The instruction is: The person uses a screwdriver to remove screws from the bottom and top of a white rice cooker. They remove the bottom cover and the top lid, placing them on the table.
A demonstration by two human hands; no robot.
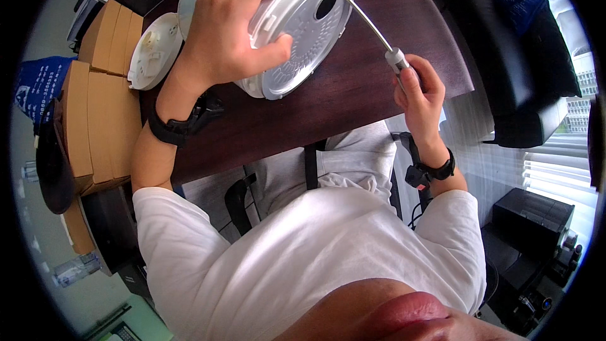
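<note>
A white round appliance body (265, 22) lies tilted on the dark table, its round underside turned toward me. That face carries a silvery ribbed disc (303, 47) with a dark round hole near its upper right edge. My left hand (224, 35) grips the body from above and the left, thumb against the face, fingers spread over the side. In my right hand (421, 91) is a screwdriver (369, 22) with a grey handle, held at the right. Its long metal shaft slants up to the left, and its tip meets the rim just above the hole.
Left of the body, a white round cover (154, 57) with small pale parts in it stands by brown cardboard boxes (104, 126). The dark wooden table (398, 9) ends in a rounded right edge. Beyond it is a black seat (505, 57); black equipment (533, 218) stands lower right.
</note>
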